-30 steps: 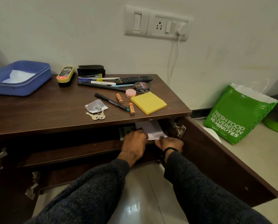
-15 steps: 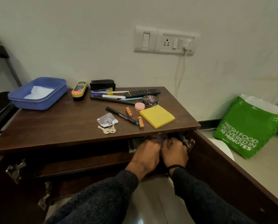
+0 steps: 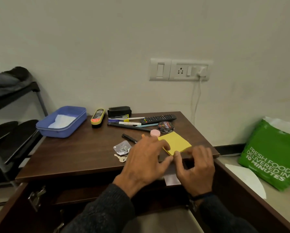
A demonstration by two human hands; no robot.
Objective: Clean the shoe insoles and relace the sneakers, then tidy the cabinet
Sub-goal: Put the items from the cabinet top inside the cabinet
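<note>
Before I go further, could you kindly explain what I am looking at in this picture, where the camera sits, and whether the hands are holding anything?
There is no machine here: a person wears one wide-angle camera on the head, looking forward and down at their own two hands. The left hand and the right hand hover with spread, relaxed fingers over the front edge of a brown cabinet whose doors stand open. Neither hand has a grip on anything that I can see. A white paper shows just below the cabinet top, between the hands.

On top lie a yellow sticky-note pad, a remote control, a round polish tin, several pens, a small bag with keys, a shoe brush and a blue tub. A green bag sits on the floor to the right.
</note>
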